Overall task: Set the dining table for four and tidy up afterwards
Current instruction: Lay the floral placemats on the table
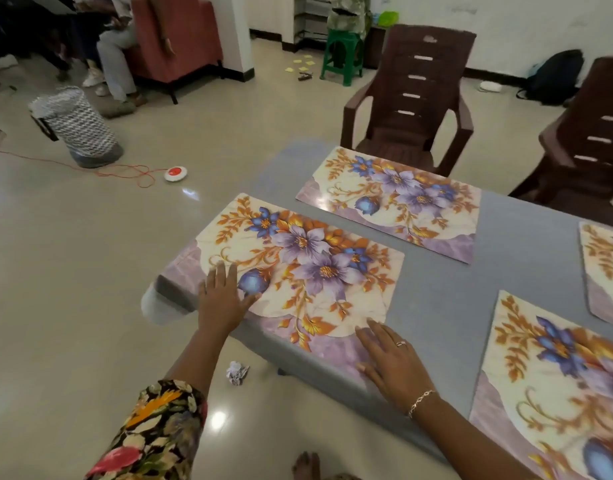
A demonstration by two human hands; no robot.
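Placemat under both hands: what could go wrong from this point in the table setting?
1. The placemat reaches the corner edge of the table; a push from the flat left hand or right hand could slide it off.
2. Crumpled paper lies on the glossy floor near the bare foot; it might be stepped on.
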